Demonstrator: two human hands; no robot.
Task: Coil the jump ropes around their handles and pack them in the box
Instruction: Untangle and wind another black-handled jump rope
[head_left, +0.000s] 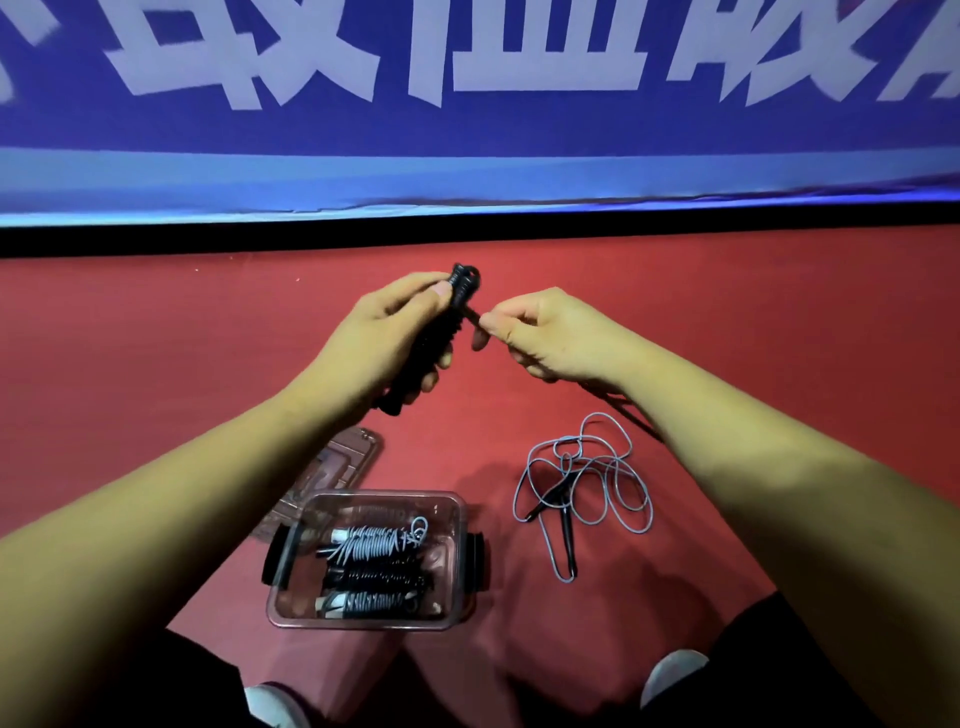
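- I have the left hand (374, 338) curled tight round the black bundle (464, 283), thumb pressed near its top. The handles sit side by side under the wraps, and a firm fist stops the turns from springing loose.
- The right hand (540, 338) pinches the black rope tail (474, 316) between thumb and forefinger, close beside the bundle's top, the other fingers folded in. I judge this a finishing move: the end is held short so it can be tucked or pulled snug.
- A dark strand shows under the right wrist. I cannot tell whether it belongs to this rope.
- Both hands are raised well above the red floor (779, 338), so the coil hangs free of everything else.
- Below the left forearm stands the clear box (384, 494), open, with black clips on its short sides. Several coiled ropes (374, 545) lie in it side by side, lengthwise, which leaves room for more.
- The lid (337, 467) lies on the floor just behind the box, out of the way of the drop.
- To the right of the box, apart from it, the loose grey rope (587, 483) sprawls in open loops with its two dark handles in the tangle. It is not yet coiled, so by my reckoning it comes next.
- Shoe tips (672, 675) show at the bottom edge. A blue banner (467, 130) runs across the back.
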